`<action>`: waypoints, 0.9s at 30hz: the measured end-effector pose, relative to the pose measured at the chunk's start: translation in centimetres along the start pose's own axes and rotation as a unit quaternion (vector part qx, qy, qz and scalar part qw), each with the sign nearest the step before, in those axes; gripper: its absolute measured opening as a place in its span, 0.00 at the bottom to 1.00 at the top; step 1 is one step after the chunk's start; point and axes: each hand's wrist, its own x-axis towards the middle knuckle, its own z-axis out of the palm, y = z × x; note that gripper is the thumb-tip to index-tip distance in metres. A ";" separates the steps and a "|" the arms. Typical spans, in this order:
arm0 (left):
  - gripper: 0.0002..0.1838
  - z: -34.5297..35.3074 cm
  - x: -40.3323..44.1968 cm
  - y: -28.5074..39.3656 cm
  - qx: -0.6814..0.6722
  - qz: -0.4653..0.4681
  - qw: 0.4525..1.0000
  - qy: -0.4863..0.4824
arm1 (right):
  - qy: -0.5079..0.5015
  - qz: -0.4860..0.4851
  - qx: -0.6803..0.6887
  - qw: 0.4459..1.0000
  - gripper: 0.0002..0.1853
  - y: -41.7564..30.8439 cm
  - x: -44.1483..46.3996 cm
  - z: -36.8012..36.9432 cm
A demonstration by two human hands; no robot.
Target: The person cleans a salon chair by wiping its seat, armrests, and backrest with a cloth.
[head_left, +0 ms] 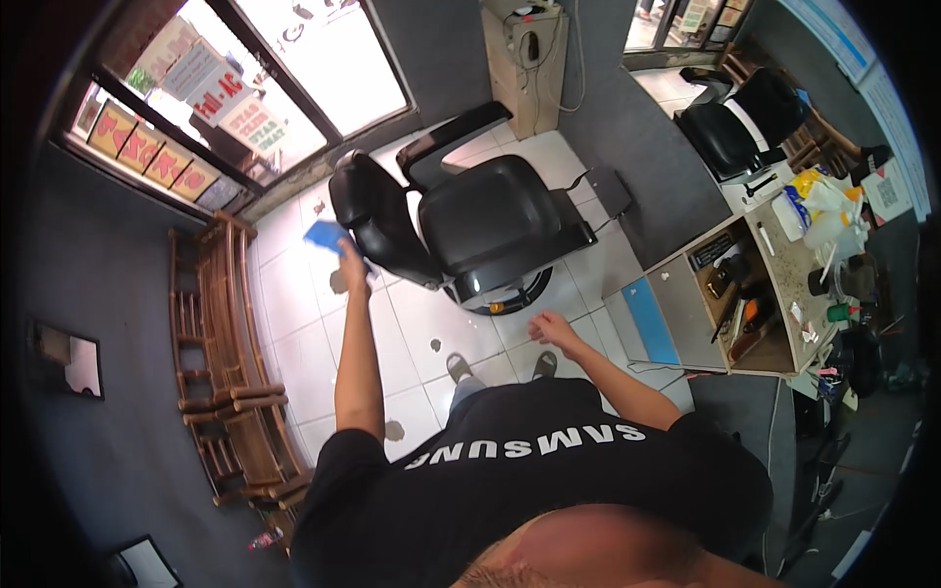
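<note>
Our left hand (353,267) grips the blue cloth (324,235) just beside the backrest edge (372,230) of the black chair (490,216); our right hand (555,331) hangs bare, fingers half-curled, with room over tiled floor (412,323) between both hands.

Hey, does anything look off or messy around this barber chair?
Yes. Several dark patches mark the white tile floor, including one near the blue cloth in the left hand; they interrupt the pale tiles, though I can't tell whether they're stains or damage. The countertop also looks cluttered.
</note>
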 end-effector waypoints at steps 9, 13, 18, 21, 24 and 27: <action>0.41 -5.0 -10.1 0.0 0.146 -0.038 0.969 -0.195 | -0.016 -0.042 0.059 0.997 0.18 -7.2 2.9 9.9; 0.27 -7.0 -17.1 2.4 0.140 0.137 0.952 -0.236 | -0.063 -0.073 0.066 0.993 0.25 -12.0 2.4 16.1; 0.23 -7.0 -18.1 11.5 0.349 0.312 0.749 -0.469 | -0.103 -0.041 0.368 0.923 0.27 -18.3 1.4 21.0; 0.32 -8.1 -12.7 15.0 0.163 0.381 0.734 -0.538 | 0.027 -0.103 0.418 0.902 0.26 -21.4 4.7 19.8; 0.23 -7.6 -5.1 15.6 0.125 0.404 0.854 -0.302 | 0.038 -0.204 0.409 0.889 0.27 -27.0 7.6 18.5; 0.19 -5.1 6.1 14.9 0.138 0.276 0.933 -0.187 | 0.086 -0.259 -0.086 0.958 0.31 -31.0 13.7 21.0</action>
